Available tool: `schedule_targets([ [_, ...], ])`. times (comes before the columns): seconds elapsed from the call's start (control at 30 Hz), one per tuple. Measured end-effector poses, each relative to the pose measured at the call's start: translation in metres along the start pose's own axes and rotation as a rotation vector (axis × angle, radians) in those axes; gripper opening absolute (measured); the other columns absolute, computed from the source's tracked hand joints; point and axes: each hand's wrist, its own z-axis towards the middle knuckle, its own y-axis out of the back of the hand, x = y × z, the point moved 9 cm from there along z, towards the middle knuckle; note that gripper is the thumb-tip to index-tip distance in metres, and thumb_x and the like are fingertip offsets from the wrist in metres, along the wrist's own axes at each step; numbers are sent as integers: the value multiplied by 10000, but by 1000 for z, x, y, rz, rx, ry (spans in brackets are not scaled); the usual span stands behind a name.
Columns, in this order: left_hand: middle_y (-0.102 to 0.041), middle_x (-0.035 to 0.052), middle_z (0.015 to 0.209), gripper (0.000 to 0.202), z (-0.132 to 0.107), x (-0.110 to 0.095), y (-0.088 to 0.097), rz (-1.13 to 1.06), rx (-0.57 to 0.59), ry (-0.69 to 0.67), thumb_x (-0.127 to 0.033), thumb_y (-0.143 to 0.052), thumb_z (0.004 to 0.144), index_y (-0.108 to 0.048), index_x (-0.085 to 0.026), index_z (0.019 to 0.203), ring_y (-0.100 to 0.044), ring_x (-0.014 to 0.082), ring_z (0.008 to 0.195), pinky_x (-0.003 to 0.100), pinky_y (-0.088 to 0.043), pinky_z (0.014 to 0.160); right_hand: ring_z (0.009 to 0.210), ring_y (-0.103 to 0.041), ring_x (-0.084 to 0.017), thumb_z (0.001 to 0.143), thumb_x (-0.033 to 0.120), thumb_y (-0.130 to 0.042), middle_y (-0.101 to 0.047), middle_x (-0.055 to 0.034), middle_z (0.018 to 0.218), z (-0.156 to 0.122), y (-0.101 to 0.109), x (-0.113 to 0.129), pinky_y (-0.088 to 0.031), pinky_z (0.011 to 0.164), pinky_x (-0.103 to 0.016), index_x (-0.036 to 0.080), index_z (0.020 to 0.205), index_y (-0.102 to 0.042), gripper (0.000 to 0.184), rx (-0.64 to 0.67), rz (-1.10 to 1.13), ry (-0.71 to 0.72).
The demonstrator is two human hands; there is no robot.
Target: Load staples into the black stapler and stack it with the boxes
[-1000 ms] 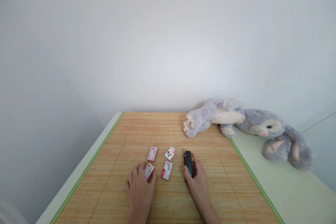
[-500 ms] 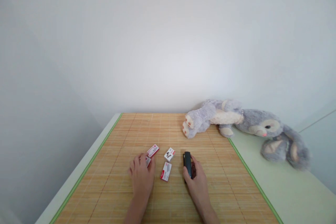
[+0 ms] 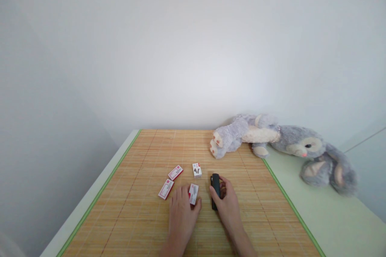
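Observation:
My right hand [image 3: 227, 200] is wrapped round a black stapler [image 3: 215, 193] lying lengthwise on the mat, thumb on its left side and fingers on its right. My left hand [image 3: 183, 213] is at a small white and red staple box [image 3: 194, 193], with its fingers on the left and the thumb by the lower right edge. The hand covers the box's lower left part. To the left lie two similar staple boxes, the upper one [image 3: 175, 172] and the lower one [image 3: 166, 189], nearly touching. A squarer white box [image 3: 197, 170] with a dark picture stands behind the held box.
A bamboo mat [image 3: 144, 225] with a green border covers much of the pale table [image 3: 319, 204]. At the back right, a grey plush rabbit [image 3: 262, 133] lies across the mat's edge and the table. A plain wall [image 3: 193, 56] rises behind.
My left hand has moved right from the lower left staple box to the middle one, which has shifted and turned slightly. The squarer box has moved back and turned. My right hand stays on the stapler.

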Motion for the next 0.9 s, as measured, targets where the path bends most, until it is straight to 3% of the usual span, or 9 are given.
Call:
schedule_targets([
  [0.1, -657, 63, 1180, 316, -16, -5, 2, -29, 145, -94, -238, -560, 882, -667, -282, 1177, -587, 264, 1122, 425, -443, 985, 910, -654, -240, 872, 337, -619, -699, -65, 1063, 9, 8, 14, -527, 841, -370, 209, 1247, -642, 397, 44, -94, 88],
  [0.23, -562, 46, 1453, 535, -43, -9, 2, -63, 266, -284, -316, -695, 819, -612, -363, 1346, -485, 299, 1342, 477, -392, 1121, 1013, -631, -254, 788, 183, -598, -700, -44, 1032, 13, -2, 47, -487, 931, -387, 243, 1063, -722, 307, 260, -180, 286],
  [0.37, -404, 32, 1630, 669, -58, 5, 1, 20, 226, -358, -435, -621, 916, -410, -388, 1549, -386, 322, 1466, 535, -355, 1181, 986, -627, -240, 735, 115, -607, -699, -29, 995, 7, -31, 78, -483, 906, -362, 258, 1017, -744, 345, 495, -165, 382],
  [0.47, -372, 20, 1653, 674, -60, 13, -1, 80, 192, -366, -463, -558, 964, -323, -395, 1591, -379, 316, 1484, 540, -366, 1185, 979, -628, -222, 737, 98, -619, -692, -25, 1002, 3, -51, 93, -482, 890, -335, 252, 1002, -744, 331, 583, -99, 410],
  [0.67, -405, 22, 1638, 634, -49, 21, -2, 140, 97, -278, -436, -563, 962, -390, -369, 1569, -376, 331, 1488, 555, -366, 1192, 983, -636, -216, 750, 123, -658, -695, -33, 1036, 4, -72, 94, -491, 909, -335, 235, 1023, -741, 306, 614, -9, 365],
  [0.8, -374, 9, 1654, 658, -46, 22, -5, 160, 68, -213, -431, -573, 950, -373, -380, 1575, -358, 354, 1494, 588, -352, 1193, 1041, -644, -238, 831, 255, -693, -711, -51, 1087, 9, -60, 97, -502, 968, -383, 238, 1097, -730, 270, 626, 103, 331],
  [0.9, -341, -20, 1667, 696, -46, 21, -5, 158, 72, -192, -430, -568, 951, -303, -412, 1595, -322, 366, 1513, 628, -322, 1202, 1158, -629, -262, 866, 391, -706, -707, -69, 1190, 22, -26, 96, -462, 1073, -434, 251, 1148, -723, 316, 582, 163, 281],
])
